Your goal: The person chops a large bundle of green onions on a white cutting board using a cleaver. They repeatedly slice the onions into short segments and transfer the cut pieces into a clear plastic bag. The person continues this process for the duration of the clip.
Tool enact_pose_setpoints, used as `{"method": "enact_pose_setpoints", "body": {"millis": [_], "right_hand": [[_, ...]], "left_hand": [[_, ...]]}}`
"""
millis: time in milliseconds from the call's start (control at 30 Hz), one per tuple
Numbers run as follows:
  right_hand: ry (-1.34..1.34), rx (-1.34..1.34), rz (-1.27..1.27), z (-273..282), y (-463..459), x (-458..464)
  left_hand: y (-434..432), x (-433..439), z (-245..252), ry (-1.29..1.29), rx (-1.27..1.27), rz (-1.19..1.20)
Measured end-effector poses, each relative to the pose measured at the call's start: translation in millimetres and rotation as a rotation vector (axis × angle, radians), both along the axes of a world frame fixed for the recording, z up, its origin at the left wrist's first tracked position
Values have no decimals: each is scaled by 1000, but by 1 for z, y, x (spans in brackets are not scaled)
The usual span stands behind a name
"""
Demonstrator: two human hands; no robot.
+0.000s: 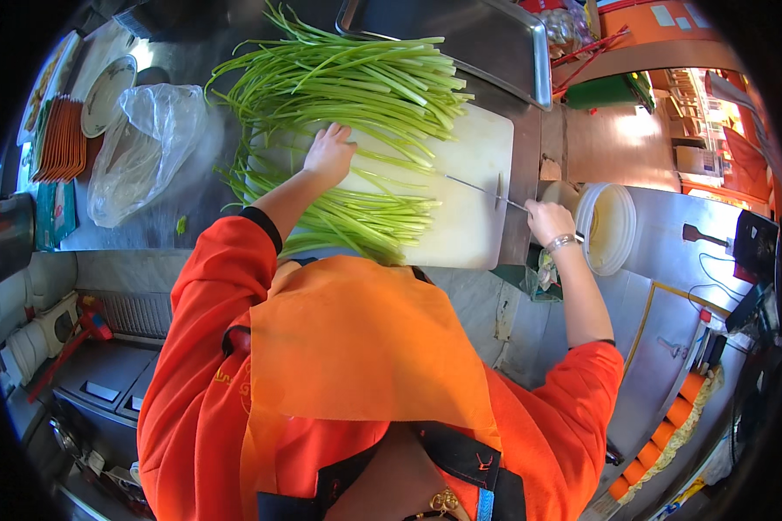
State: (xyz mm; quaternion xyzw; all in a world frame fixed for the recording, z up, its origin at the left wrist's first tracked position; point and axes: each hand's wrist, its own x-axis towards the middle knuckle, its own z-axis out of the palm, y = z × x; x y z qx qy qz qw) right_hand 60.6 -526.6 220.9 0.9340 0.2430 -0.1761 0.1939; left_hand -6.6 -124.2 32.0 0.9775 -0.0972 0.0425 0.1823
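My right hand grips a knife, whose thin blade, seen nearly edge-on, points left over a white cutting board. A bracelet circles that wrist. My left hand rests at the near edge of a large pile of long green vegetable stalks, fingers bent against them; whether they grasp any is hidden. Their pale ends face right and the leafy ends spread left. Closer to my body, a smaller bunch of the same stalks lies on the board. A few loose stalks lie between the two groups.
A metal tray stands behind the board. White plastic tub sits just right of my right hand. Leftward lie a clear plastic bag, a plate and a stack of orange-brown items. Orange containers line the lower right.
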Motion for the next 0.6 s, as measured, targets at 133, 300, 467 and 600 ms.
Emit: {"method": "enact_pose_setpoints", "body": {"millis": [133,300,467,600], "right_hand": [[-40,153,-139,-9,-24,-26],[-130,552,-377,-38,-37,-67],[-198,670,-446,-53,-44,-97],[-233,732,-466,-62,-38,-103]], "left_hand": [[-27,4,9,69,-147,-76],[-42,-25,9,268,-205,-330],[-17,-13,10,-118,-294,-85],[14,21,10,-54,4,109]]}}
